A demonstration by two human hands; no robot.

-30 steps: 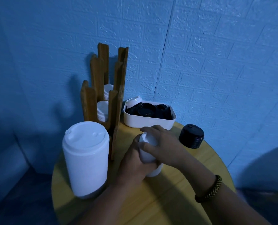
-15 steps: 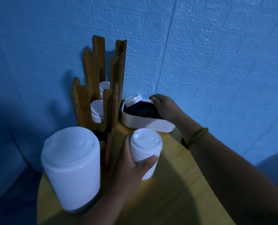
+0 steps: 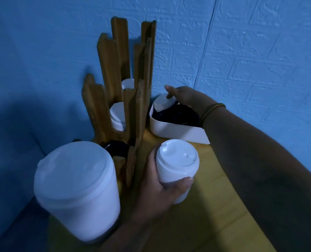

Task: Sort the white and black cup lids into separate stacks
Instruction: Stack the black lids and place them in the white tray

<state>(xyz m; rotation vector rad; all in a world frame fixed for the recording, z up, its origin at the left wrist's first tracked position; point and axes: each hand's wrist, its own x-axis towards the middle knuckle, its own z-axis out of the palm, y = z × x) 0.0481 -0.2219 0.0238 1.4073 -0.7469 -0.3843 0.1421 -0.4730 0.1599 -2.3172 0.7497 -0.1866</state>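
**L hand wrapped on white lid stack; R hand at loose white lid in tray**

L hand: closed snug round the stack's ribbed side. Thumb lies across the near face, palm on the left, other fingers mostly hidden round the back on the rack side. The stack stands upright on the yellow table. Its top lid faces up w/ sip hole showing and sits clear above the grip, so the hand holds the lower part only.

R hand: reached across to the tray's far-left corner, forearm passing over the tray's right end. Thumb tip rests on top of the loose white lid and forefinger stretches past its far edge. Real pinch or just a touch, can't tell. That lid is tilted, propped in the corner on top of the black lids filling the rest of the tray. Braided bracelet on the wrist.

The tray sits just behind the stack, w/ a gap btwn them. Wooden rack stands left of the tray by the blue wall. Its mid slot holds white lids, w/ more white in the rear slot and a black lid low in the front slot. Big white lidded cup is near-left, in front of the rack, blurred.
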